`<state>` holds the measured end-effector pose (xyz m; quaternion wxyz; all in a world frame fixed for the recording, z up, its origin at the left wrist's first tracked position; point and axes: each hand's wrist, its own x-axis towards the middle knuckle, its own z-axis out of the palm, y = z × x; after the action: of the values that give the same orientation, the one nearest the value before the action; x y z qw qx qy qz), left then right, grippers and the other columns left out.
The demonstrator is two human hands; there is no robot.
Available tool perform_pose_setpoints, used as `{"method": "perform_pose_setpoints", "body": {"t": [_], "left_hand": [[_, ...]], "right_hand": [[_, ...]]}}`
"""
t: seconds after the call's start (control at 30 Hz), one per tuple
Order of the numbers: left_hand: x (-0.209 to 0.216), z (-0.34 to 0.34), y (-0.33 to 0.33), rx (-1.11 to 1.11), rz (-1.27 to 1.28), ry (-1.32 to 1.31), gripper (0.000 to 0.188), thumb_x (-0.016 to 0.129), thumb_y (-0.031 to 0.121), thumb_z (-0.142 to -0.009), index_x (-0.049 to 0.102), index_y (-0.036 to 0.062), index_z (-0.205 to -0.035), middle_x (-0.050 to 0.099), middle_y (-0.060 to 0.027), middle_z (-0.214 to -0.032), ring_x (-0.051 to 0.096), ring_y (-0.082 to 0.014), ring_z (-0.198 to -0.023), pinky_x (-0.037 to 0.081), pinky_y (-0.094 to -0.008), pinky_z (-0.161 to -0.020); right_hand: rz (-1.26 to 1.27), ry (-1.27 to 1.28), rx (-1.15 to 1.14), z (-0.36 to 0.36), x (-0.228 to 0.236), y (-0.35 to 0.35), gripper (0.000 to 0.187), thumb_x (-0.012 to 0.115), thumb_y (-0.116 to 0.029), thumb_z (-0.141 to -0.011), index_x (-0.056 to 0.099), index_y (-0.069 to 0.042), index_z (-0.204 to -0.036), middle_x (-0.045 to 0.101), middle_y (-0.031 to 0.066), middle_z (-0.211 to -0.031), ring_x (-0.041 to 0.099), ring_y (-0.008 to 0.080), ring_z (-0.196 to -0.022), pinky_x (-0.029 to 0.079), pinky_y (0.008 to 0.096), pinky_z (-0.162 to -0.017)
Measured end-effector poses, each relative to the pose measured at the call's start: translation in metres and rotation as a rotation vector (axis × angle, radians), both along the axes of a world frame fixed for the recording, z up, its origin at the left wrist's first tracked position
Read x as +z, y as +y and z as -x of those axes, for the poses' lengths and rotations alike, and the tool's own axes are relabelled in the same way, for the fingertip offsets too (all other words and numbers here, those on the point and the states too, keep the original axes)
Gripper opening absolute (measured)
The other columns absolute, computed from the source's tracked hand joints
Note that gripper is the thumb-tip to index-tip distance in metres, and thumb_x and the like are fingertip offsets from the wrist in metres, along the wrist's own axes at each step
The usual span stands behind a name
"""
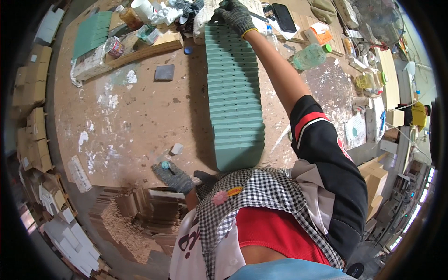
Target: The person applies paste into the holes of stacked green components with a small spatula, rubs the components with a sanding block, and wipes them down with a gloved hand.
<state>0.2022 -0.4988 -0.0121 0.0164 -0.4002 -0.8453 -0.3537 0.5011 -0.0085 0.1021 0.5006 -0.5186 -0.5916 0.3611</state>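
Observation:
A long row of overlapping green-painted boards (235, 93), with small dark holes, runs from near my body to the table's far side. At its far end my right hand (235, 17), in a grey knit glove, has its fingers bent down by the last boards. What those fingers hold, if anything, is hidden. My left hand (173, 178), gloved too, is at the table's near edge, closed round a small teal round piece (165, 164). Just beyond it lies a small whitish block (177, 149). A flat grey square (164, 73) rests farther off, left of the row.
More green boards (92, 35) lie at the far left, near a wooden bar (149, 50) and a tin can (113, 47). A phone (283, 17), a green-capped bottle (310, 57) and a fan (378, 21) are far right. Stacked cardboard (149, 210) sits below the near edge.

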Motion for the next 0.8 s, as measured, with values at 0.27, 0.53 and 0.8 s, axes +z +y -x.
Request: {"method": "perform_pose_setpoints", "body": {"t": [0.27, 0.53, 0.8], "left_hand": [[-0.010, -0.008, 0.000, -0.024, 0.024, -0.007, 0.059, 0.058, 0.019, -0.101, 0.033, -0.0066, -0.148, 0.045, -0.0246, -0.146, 0.047, -0.0322, -0.134, 0.042, -0.0390, -0.111], [0.079, -0.039, 0.039, -0.409, -0.052, -0.113, 0.066, 0.066, 0.021, -0.097, 0.034, -0.0053, -0.148, 0.053, -0.0229, -0.137, 0.050, -0.0309, -0.128, 0.043, -0.0413, -0.106], [0.107, -0.109, 0.058, -0.911, -0.125, -0.368, 0.080, 0.071, 0.007, -0.090, 0.023, -0.0036, -0.153, 0.063, -0.0153, -0.127, 0.063, -0.0264, -0.112, 0.049, -0.0381, -0.100]], "right_hand": [[-0.093, 0.384, 0.071, -0.048, 0.058, -0.136, 0.025, 0.073, -0.026, -0.092, 0.065, -0.002, -0.098, 0.068, 0.0070, -0.085, 0.062, 0.0130, -0.074, 0.052, 0.0270, -0.066], [0.521, 0.909, 0.044, -0.076, 0.010, -0.353, 0.014, 0.071, -0.011, -0.092, 0.063, -0.003, -0.100, 0.066, 0.0072, -0.082, 0.064, 0.0143, -0.073, 0.055, 0.0267, -0.068], [0.633, 0.820, 0.282, -0.035, 0.016, -0.401, 0.017, 0.069, -0.010, -0.094, 0.057, -0.002, -0.103, 0.066, 0.0078, -0.086, 0.068, 0.0125, -0.073, 0.057, 0.0243, -0.065]]}}
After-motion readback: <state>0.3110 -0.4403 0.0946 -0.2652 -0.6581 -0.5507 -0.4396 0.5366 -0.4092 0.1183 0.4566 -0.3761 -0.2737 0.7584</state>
